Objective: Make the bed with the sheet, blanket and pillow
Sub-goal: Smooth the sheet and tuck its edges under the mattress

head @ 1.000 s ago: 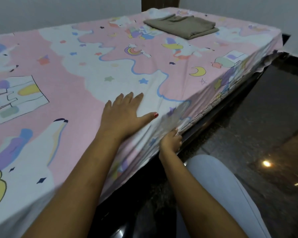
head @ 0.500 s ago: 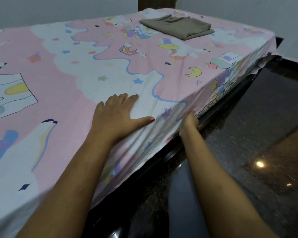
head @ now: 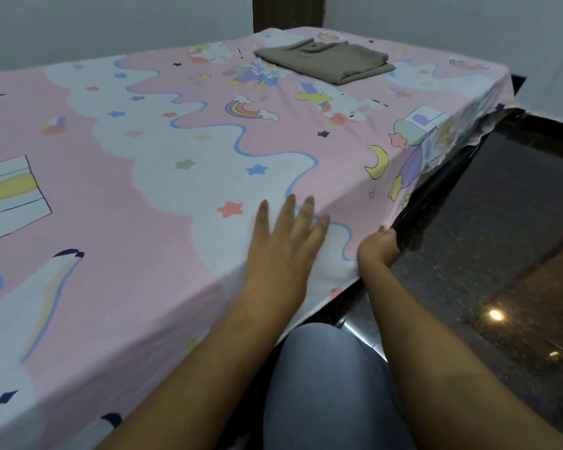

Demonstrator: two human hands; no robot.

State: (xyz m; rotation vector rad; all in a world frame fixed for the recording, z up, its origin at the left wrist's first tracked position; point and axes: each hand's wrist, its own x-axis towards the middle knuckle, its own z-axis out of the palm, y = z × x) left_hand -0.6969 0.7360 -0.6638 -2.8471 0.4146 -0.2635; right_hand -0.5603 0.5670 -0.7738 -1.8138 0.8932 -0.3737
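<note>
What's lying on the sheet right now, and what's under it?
A folded brown blanket lies at the far end; the left hand rests flat near the edge. The right hand grips the hanging edge of the sheet. Whatever is underneath is covered.

Her left hand (head: 281, 251) lies flat on the pink sheet (head: 137, 203) at the bed's edge; just right of it, the right hand (head: 378, 246) pinches the hanging hem. Far beyond, a folded olive blanket (head: 325, 61).

Your left hand (head: 280, 251) lies on the sheet (head: 143, 190) near its right edge. Your right hand (head: 377, 246) is just right of it, at the hanging side. The folded blanket (head: 325, 61) sits on the sheet's far end. The floor (head: 501, 222) lies right.
</note>
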